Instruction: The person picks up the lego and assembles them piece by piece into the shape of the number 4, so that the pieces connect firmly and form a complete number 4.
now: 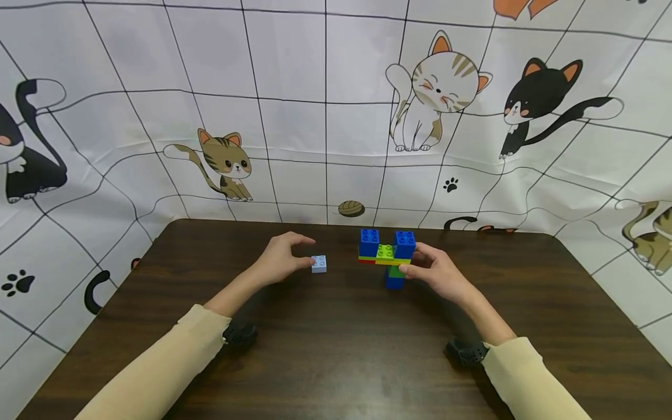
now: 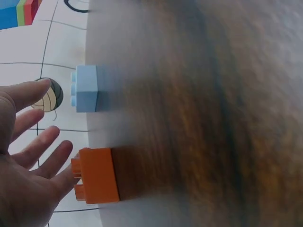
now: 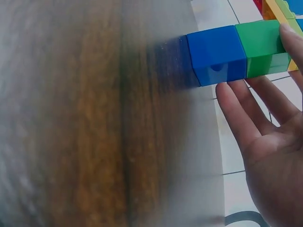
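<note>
On the table, a light blue toy brick (image 1: 318, 264) stands just right of my left hand (image 1: 279, 258), whose thumb and fingers are spread with nothing between them. The left wrist view shows that light blue brick (image 2: 86, 89) beyond the thumb and an orange brick (image 2: 98, 176) beside the fingers; the hand hides the orange one in the head view. My right hand (image 1: 438, 273) holds a toy brick structure (image 1: 385, 254) by its side. Its column has a blue brick (image 3: 217, 56) at the bottom and a green brick (image 3: 260, 42) above, with the right thumb against the green one.
Two blue bricks with a lime brick between them top the structure, over yellow and red layers. A dark wooden table (image 1: 336, 350) lies under everything. Behind it hangs a white sheet (image 1: 294, 128) printed with cats and grid lines.
</note>
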`<state>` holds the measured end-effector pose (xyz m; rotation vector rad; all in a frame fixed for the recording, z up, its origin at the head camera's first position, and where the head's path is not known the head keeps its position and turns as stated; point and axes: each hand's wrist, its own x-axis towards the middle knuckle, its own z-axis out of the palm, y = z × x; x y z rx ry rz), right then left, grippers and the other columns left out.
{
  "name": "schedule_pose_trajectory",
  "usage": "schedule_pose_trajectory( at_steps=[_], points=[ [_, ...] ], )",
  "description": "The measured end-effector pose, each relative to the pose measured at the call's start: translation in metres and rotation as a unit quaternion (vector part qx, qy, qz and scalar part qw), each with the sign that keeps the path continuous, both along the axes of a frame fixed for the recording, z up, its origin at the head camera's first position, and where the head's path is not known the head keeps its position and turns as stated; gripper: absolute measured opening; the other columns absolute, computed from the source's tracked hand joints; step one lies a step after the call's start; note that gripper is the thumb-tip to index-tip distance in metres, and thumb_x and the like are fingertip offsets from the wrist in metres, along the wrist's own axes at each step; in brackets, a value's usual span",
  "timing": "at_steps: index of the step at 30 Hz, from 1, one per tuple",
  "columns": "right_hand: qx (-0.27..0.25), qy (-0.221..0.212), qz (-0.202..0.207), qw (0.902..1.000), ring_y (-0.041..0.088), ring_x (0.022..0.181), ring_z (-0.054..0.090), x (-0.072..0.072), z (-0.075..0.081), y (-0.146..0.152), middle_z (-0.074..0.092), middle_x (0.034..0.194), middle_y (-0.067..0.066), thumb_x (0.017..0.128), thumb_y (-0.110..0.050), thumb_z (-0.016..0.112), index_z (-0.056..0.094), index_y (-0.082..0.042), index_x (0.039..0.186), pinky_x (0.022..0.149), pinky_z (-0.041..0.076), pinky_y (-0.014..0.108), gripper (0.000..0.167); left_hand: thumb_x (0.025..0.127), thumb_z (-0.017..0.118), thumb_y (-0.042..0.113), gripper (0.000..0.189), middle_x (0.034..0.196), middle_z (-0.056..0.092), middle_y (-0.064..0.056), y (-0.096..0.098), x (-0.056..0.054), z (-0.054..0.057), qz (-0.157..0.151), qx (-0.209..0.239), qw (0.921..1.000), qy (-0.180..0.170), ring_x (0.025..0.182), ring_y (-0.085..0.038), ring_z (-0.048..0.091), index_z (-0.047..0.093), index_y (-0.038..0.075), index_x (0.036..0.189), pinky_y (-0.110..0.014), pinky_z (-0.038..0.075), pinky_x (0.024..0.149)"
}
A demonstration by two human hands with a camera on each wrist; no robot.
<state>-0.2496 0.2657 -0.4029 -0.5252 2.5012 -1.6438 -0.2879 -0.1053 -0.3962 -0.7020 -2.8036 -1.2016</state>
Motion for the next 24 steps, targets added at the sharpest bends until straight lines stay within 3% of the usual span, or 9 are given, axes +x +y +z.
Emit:
schedule_pose_trajectory(
  at_steps=[8, 15, 24],
  points=[
    [0.031, 0.025, -0.016, 0.9991, 0.032, 0.111, 0.065, 0.001, 0.004, -0.003, 0.068, 0.123, 0.019, 0.098, -0.017, 0.071, 0.057, 0.0, 0.134, 0.093, 0.056, 0.034, 0.042, 0.087, 0.081, 0.013, 0.043, 0.128, 0.064, -0.02, 0.007, -0.002, 0.002, 0.003, -0.044, 0.9984, 0.034, 0.121, -0.039, 0.058, 0.069, -0.002, 0.126, -0.054, 0.048, 0.101],
    [0.01, 0.021, -0.012, 0.9997, 0.035, 0.112, 0.064, 0.004, 0.009, -0.004, 0.066, 0.125, 0.021, 0.097, -0.012, 0.072, 0.052, -0.001, 0.139, 0.091, 0.056, 0.034, 0.048, 0.084, 0.084, 0.01, 0.051, 0.129, 0.064, -0.019, 0.015, -0.006, 0.003, -0.015, -0.068, 0.9976, 0.0, 0.121, -0.039, 0.058, 0.067, -0.002, 0.13, -0.053, 0.048, 0.1],
    [-0.017, 0.001, 0.003, 0.9998, 0.034, 0.106, 0.065, 0.005, 0.011, -0.006, 0.062, 0.127, 0.027, 0.101, -0.012, 0.067, 0.05, 0.003, 0.14, 0.086, 0.059, 0.043, 0.045, 0.078, 0.085, -0.003, 0.052, 0.124, 0.069, -0.018, 0.021, -0.008, -0.001, -0.05, -0.09, 0.9945, -0.021, 0.112, -0.032, 0.063, 0.067, -0.003, 0.128, -0.048, 0.051, 0.098]
  ],
)
